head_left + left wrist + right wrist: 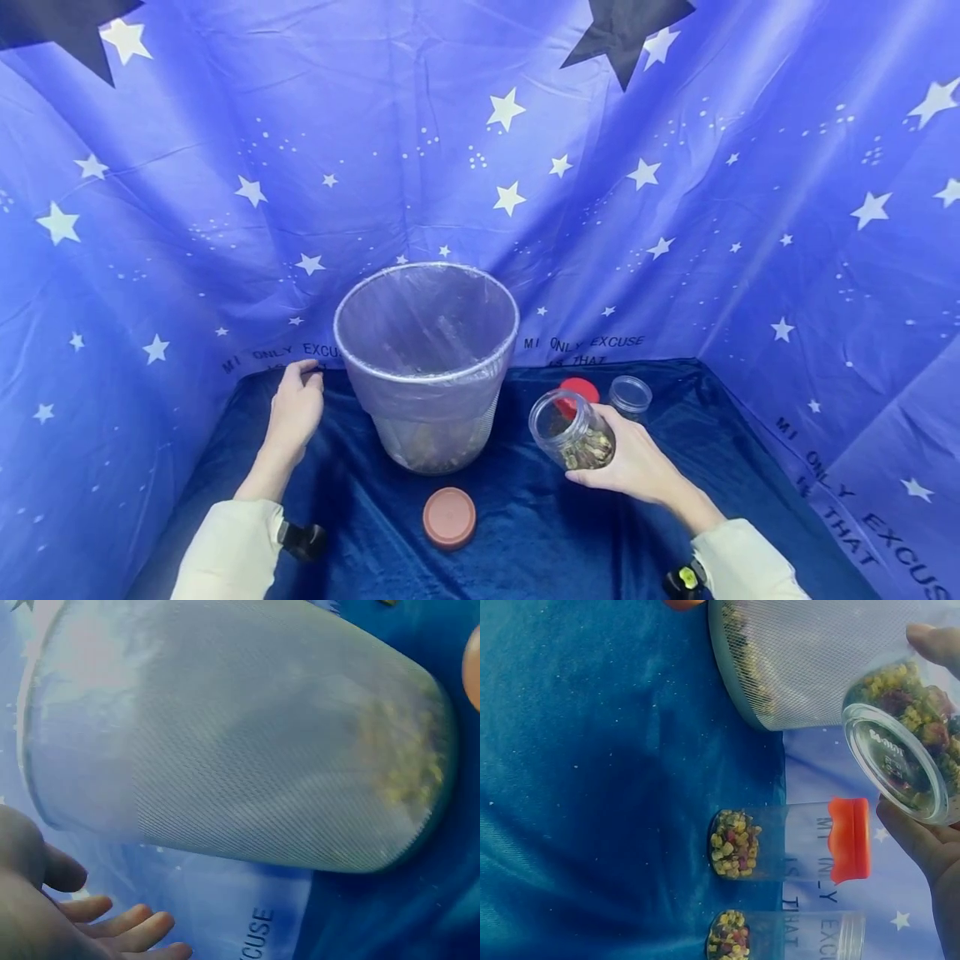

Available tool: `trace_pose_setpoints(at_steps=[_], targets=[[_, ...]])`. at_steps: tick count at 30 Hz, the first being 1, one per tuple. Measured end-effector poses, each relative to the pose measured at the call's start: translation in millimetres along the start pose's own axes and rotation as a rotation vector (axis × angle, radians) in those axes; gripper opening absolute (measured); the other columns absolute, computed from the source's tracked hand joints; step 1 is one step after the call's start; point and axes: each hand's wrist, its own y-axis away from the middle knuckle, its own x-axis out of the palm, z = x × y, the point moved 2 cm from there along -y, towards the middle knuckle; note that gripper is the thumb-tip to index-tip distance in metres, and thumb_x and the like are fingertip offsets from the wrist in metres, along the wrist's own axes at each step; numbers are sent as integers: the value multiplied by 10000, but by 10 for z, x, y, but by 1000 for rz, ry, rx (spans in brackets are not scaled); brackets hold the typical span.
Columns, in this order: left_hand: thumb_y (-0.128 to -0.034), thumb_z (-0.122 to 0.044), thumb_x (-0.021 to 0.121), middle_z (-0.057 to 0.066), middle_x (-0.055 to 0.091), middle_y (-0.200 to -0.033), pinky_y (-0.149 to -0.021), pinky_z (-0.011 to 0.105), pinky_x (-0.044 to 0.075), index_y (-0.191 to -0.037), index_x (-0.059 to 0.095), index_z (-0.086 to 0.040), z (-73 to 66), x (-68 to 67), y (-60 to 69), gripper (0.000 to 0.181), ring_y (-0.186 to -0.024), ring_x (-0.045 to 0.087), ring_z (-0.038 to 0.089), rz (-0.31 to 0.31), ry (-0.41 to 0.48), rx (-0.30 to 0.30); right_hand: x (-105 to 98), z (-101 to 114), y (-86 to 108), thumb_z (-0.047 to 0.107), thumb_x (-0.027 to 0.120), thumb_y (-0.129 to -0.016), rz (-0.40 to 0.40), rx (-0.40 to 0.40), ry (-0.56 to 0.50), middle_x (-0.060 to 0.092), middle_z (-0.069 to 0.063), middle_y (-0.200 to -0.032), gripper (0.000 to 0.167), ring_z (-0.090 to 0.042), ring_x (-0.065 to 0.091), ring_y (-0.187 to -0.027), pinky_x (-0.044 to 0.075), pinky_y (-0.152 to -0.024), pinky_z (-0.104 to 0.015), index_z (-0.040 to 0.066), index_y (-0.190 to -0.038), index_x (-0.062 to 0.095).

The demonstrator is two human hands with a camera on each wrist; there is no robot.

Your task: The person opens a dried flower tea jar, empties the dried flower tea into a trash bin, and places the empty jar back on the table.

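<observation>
My right hand [633, 454] grips a clear jar [573, 437] that leans with its open mouth toward the bin. Dried flower buds [904, 705] in yellow and dark red lie inside this jar. Left of the bin, my left hand [296, 408] hovers with relaxed fingers [135, 930], holding nothing. Between the hands stands a mesh wastebasket [427, 417] lined with a clear plastic bag. Through its mesh, yellowish bits [405, 750] show at the bottom. A pinkish-orange round lid [449, 517] lies flat on the cloth in front of the wastebasket.
Behind my right hand stand a red-lidded jar [735, 844] and a lidless clear jar [729, 936], both with dried flowers at the bottom. Dark blue cloth [540, 542] covers the table. A star-printed blue curtain [420, 192] hangs around the back and sides.
</observation>
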Motion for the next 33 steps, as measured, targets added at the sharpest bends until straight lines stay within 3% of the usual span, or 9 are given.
trace_pose_setpoints(at_steps=[4, 8, 14, 21, 23, 27, 33], targets=[[-1057, -302, 234, 254, 376, -1531, -1163, 521, 324, -1553, 196, -17, -122, -48, -41, 573, -1388, 434, 394, 39, 126, -25, -31, 15, -33, 455, 914, -573, -8, 13, -25, 710, -43, -1112, 855, -200, 678, -969, 549, -799, -402, 107, -1269, 559], [-1050, -425, 254, 225, 318, -1578, -1174, 521, 312, -1570, 162, -48, -247, -96, -93, 649, -1405, 420, 388, 37, 154, -4, -53, 39, -59, 452, 916, -575, -11, 15, -42, 708, -37, -1118, 858, -195, 675, -973, 548, -803, -399, 115, -1276, 555], [-1022, -477, 352, 219, 284, -1597, -1193, 528, 268, -1576, 165, -73, -452, -129, -135, 712, -1454, 331, 388, 21, 69, 66, -54, 57, -68, 467, 913, -578, -4, 17, -37, 703, -43, -1124, 864, -194, 671, -983, 548, -815, -405, 103, -1274, 554], [-996, -577, 358, 273, 280, -1579, -1181, 588, 233, -1579, 102, -43, -605, -105, -174, 831, -1470, 279, 421, 28, -126, 215, -43, 60, -59, 474, 913, -579, 3, 9, -46, 704, -38, -1122, 867, -183, 671, -977, 552, -813, -397, 100, -1274, 555], [-975, -630, 354, 275, 260, -1586, -1178, 613, 199, -1579, 94, -39, -621, -86, -194, 884, -1476, 251, 431, 21, -159, 230, -42, 58, -56, 472, 914, -579, 4, 7, -48, 703, -33, -1121, 863, -180, 671, -975, 552, -811, -392, 104, -1272, 556], [-942, -681, 376, 284, 207, -1602, -1179, 631, 166, -1578, 66, -23, -607, -51, -260, 966, -1486, 198, 456, 17, -187, 198, -39, 55, -61, 470, 914, -580, 6, -1, -45, 701, -32, -1129, 861, -181, 671, -983, 553, -817, -394, 106, -1273, 555], [-944, -650, 409, 293, 190, -1603, -1208, 564, 190, -1572, 37, -1, -585, 1, -343, 977, -1489, 192, 455, 23, -161, 131, -54, 68, -82, 459, 916, -574, -8, -9, -38, 701, -40, -1112, 863, -187, 667, -974, 552, -811, -402, 99, -1269, 554]])
